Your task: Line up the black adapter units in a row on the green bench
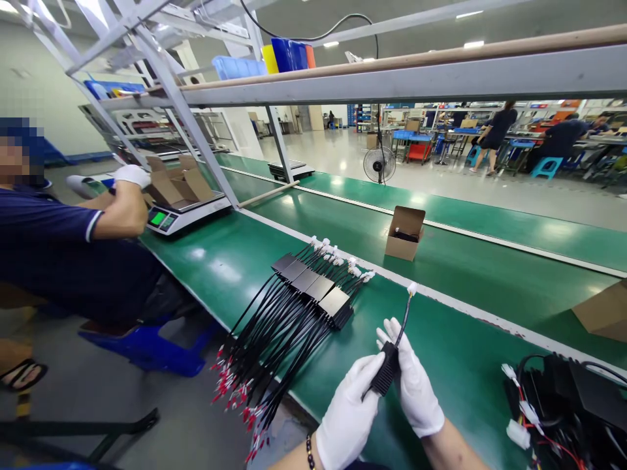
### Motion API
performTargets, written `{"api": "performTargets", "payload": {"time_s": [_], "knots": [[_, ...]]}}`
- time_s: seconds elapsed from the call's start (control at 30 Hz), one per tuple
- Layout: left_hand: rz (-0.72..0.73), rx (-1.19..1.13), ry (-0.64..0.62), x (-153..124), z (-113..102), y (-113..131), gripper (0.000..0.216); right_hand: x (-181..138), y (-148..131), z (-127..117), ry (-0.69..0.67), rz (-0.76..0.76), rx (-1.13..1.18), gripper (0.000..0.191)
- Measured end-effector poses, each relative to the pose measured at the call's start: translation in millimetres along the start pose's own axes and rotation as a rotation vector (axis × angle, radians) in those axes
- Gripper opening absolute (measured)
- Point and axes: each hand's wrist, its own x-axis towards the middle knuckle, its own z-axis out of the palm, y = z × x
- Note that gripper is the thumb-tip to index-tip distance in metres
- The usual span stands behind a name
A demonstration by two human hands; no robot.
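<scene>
Fingers: those of our gloved left hand [345,411] are closed on a black finned module [385,371]; those of our gloved right hand [416,385] lie extended along its other side, and we cannot tell whether they press.
Finned module: held to the right of the module row [313,287], apart from it, its short cable [404,320] pointing up to a white connector [412,288].
Slip risk: smooth gloves could let the module turn or drop if our left grip loosened.
Cable risk: a tug or sharp bend where it leaves the housing could strain the wires.
Lead risk: red-tipped leads [252,418] overhang the bench edge on the row's near side; a brushing forearm could drag modules askew.
Green bench: glossy top [470,365] beneath the row, with a pale strip just beyond it; an open carton [402,247] stands past that strip, to the row's right, and tangled black cabled units [588,398] lie well to its right.
Room: left of the row, a co-worker's gloved hand [132,175] is near a weighing scale [196,219]; far beyond the row stands a fan [379,164].
</scene>
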Motion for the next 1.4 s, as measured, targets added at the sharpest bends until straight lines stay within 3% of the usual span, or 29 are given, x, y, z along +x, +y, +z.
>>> {"api": "performTargets", "payload": {"time_s": [0.1,0.2,0.3,0.47,0.63,0.77,1.03,1.2,1.27,1.4], "knots": [[0.051,-0.030,0.089,1,1,-5,0.047,-1,-2,0,0.006,0.015,-0.052,0.078],[-0.117,-0.173,0.115,2,2,-6,0.064,-1,-10,-3,-0.021,0.027,0.004,0.047],[-0.345,-0.351,-0.032,3,-1,1,0.084,0,-19,-7,-0.042,-0.017,0.045,0.033],[-0.326,-0.599,-0.290,3,-11,19,0.061,4,-22,-6,0.037,0.088,0.218,0.031],[-0.334,-0.672,-0.371,0,-16,29,0.060,12,-11,-8,0.153,0.253,0.330,0.025],[-0.340,-0.660,-0.364,-2,-16,31,0.063,14,-4,-8,0.176,0.314,0.335,0.023],[-0.353,-0.657,-0.346,-1,-15,31,0.056,13,5,-11,0.129,0.266,0.220,0.024],[-0.524,-0.750,-0.371,3,-12,17,0.065,10,-2,-10,-0.036,0.105,0.181,0.024],[-0.451,-0.640,-0.325,4,-11,12,0.060,9,-9,-9,-0.110,0.061,0.113,0.025],[-0.192,-0.163,0.024,1,-13,6,0.069,5,-18,-7,-0.147,0.065,-0.073,0.038]]}}
